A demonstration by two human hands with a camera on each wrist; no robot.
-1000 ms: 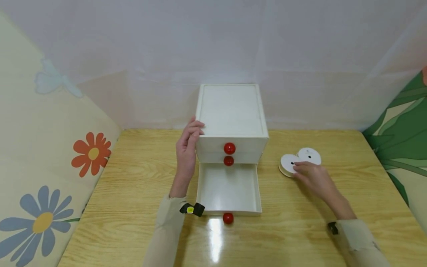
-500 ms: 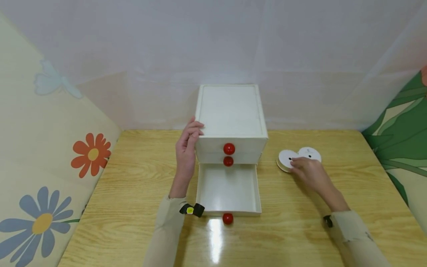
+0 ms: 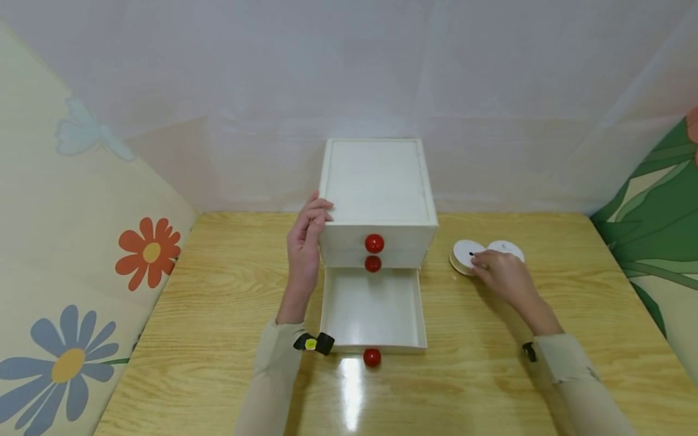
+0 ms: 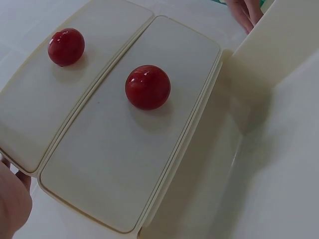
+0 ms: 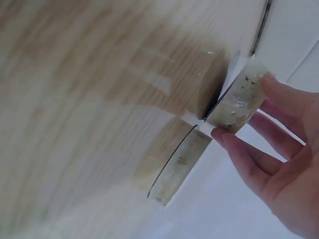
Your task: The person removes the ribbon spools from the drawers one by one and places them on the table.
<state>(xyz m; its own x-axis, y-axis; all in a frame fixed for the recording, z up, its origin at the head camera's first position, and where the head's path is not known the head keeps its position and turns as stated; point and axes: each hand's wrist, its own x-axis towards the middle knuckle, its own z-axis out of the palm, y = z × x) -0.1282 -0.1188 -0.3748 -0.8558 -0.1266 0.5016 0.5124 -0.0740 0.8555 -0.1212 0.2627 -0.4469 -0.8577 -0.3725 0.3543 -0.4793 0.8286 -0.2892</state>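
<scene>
The left hand (image 3: 304, 251) lay flat-fingered against the side of the white drawer cabinet (image 3: 377, 200), seemingly bracing it with its bottom drawer (image 3: 373, 310) pulled out, while the right hand (image 3: 498, 274) curled its fingers (image 5: 249, 149) over the nearer ribbon spool (image 3: 465, 255) on the table (image 3: 218, 303), right of the cabinet.

One white drawer cabinet (image 3: 378, 200), centre frame. Three drawers: two shut, bottom drawer (image 3: 373, 309) pulled out. Three red knobs (image 3: 374, 243). Two white ribbon spools (image 3: 466, 254), right of centre. Two hands: left hand (image 3: 304, 248), right hand (image 3: 504, 275). One wooden table (image 3: 218, 315).
</scene>
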